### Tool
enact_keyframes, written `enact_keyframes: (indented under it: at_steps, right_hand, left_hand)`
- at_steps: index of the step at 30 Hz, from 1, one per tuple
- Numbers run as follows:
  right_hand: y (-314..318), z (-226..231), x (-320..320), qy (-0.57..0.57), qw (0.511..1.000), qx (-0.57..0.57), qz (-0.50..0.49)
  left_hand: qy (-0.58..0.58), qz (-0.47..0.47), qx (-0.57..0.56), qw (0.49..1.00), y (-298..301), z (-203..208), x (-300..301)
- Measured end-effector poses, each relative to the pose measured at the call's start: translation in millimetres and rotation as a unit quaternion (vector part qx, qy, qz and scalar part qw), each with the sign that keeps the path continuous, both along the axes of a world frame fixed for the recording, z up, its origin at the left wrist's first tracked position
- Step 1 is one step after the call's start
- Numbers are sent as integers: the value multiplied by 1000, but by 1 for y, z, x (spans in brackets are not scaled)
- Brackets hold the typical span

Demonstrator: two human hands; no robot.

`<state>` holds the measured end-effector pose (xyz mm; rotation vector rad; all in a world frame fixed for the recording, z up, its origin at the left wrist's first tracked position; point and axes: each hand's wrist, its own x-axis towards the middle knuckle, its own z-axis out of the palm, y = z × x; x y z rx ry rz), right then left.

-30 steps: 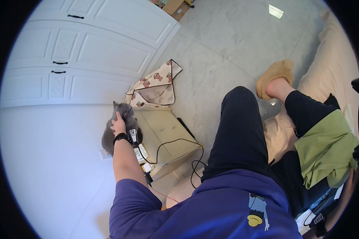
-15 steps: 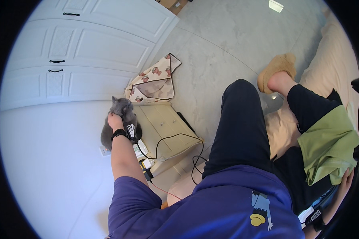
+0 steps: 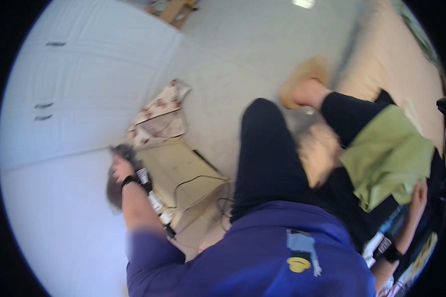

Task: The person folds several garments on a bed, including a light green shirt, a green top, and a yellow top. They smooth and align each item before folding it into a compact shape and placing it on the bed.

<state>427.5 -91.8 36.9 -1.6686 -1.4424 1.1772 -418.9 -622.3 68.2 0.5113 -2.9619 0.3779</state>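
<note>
A grey cat (image 3: 115,190) sits on the left side of a cream bedside cabinet, by the white wall. My left hand (image 3: 121,169) rests on the fur at its head and neck, fingers slightly apart; motion blurs both. Over my bent leg on the right lies a green cloth (image 3: 389,151), folded and creased. At the cloth's lower right edge, my right hand (image 3: 419,195) is closed on it, with some fingers hidden.
The bedside cabinet (image 3: 166,166) carries a black cable (image 3: 198,177). Beyond it, a patterned fabric piece (image 3: 158,121) lies near white drawers (image 3: 94,79). A cardboard box (image 3: 176,12) stands at the top. My foot wears a tan slipper (image 3: 302,81) beside the beige bed (image 3: 401,59).
The whole view has shifted, so most things sit farther left and the drawers lower. My left hand stays on the cat. My right hand still holds the green cloth, which lies flatter and more spread.
</note>
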Motion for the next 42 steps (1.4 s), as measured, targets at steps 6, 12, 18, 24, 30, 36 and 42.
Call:
enact_keyframes:
  at_steps: [6,12,18,24,30,36,42]
  right_hand:
    - [-19,30,-42,-106,990,91,21]
    - [-28,45,-58,32,998,45,-6]
    - [-31,44,-36,17,996,81,-37]
    - [-41,63,-8,90,960,196,-179]
    - [-63,84,30,172,927,213,-256]
    - [-82,69,27,202,972,-79,-87]
    - [-78,38,2,117,979,-151,64]
  left_hand:
    - [236,68,274,930,22,-40,7]
    - [39,-75,513,854,83,-57,27]
    - [-321,-260,630,658,263,-29,162]
    - [-592,-447,494,454,401,-9,332]
    - [-605,-616,368,345,429,-45,453]
    - [-643,-532,463,300,433,-78,471]
    - [-579,-504,541,344,443,-54,455]
